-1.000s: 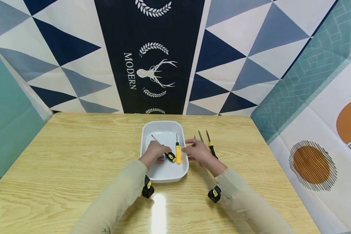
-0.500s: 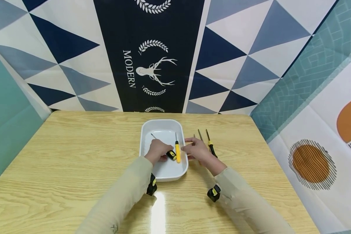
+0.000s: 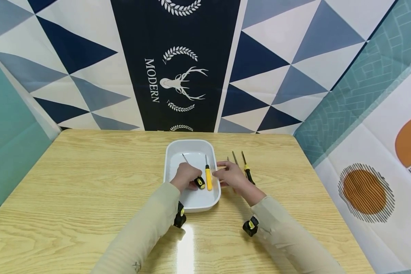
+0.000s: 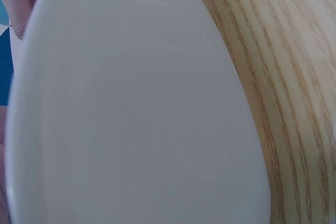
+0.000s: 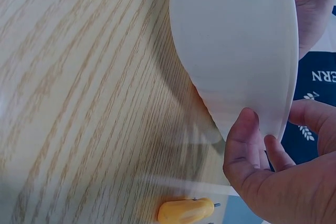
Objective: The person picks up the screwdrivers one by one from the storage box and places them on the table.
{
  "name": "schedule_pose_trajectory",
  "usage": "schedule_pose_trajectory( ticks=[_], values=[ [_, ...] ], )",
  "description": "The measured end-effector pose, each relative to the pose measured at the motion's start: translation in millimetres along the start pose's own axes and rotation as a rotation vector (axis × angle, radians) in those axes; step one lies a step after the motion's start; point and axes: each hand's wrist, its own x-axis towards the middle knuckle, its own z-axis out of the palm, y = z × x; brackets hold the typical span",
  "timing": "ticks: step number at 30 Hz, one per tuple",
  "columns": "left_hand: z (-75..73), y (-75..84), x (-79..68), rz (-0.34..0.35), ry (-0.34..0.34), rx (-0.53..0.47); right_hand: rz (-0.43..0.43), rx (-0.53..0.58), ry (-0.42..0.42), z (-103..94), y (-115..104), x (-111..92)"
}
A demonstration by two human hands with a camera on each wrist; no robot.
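Observation:
A white tray (image 3: 200,208) stands on the table. Inside it, my left hand (image 3: 185,175) holds a screwdriver (image 3: 200,182) with a black and yellow handle, its shaft slanting up and left. To the right of that lies a second screwdriver (image 3: 209,179) with a yellow handle, shaft pointing away. My right hand (image 3: 231,177) grips the tray's right rim; in the right wrist view its thumb and fingers (image 5: 244,135) lie on both sides of the wall. The tray's outer side (image 4: 142,103) fills most of the left wrist view and hides the left fingertips.
Right of the tray lies a black and yellow screwdriver (image 3: 247,173), with more shafts (image 3: 235,158) beside it, partly behind my right hand. A yellow handle (image 5: 184,211) shows low in the right wrist view. A patterned cloth wall (image 3: 178,76) rises behind the wooden table (image 3: 106,171).
My left hand has shifted slightly right within the tray, and the black and yellow screwdriver has moved and turned a little with it. The right hand and tray hold almost still.

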Motion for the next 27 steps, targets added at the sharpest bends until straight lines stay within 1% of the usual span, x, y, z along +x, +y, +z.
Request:
schedule_pose_trajectory(
  ticks=[4,9,12,15,17,19,22,27],
  values=[
    [0.8,1.1,-2.2,-0.009,-0.020,0.017,-0.001,0.001,0.004,0.7,0.4,-0.6],
    [4.4,3.8,-6.4,0.009,-0.019,0.073,-0.015,0.000,-0.002,0.5,-0.6,-2.9],
    [6.0,5.9,-8.4,0.018,-0.017,0.097,-0.019,0.004,-0.015,0.0,-9.2,-12.0],
    [6.4,6.6,-9.4,0.024,-0.019,0.099,-0.011,-0.002,-0.012,0.8,-19.0,-22.9],
    [5.9,6.8,-10.0,0.024,-0.024,0.096,-0.005,-0.009,-0.007,1.2,-22.2,-26.2],
    [5.0,6.8,-10.2,0.023,-0.027,0.098,-0.002,-0.010,-0.004,1.2,-20.3,-23.9],
    [3.7,6.2,-9.5,0.019,-0.033,0.091,-0.002,0.002,-0.003,0.1,-12.1,-14.5],
    [2.9,2.2,-4.5,0.005,-0.044,0.052,-0.015,0.013,-0.001,-0.9,-0.1,-2.8]
  ],
)
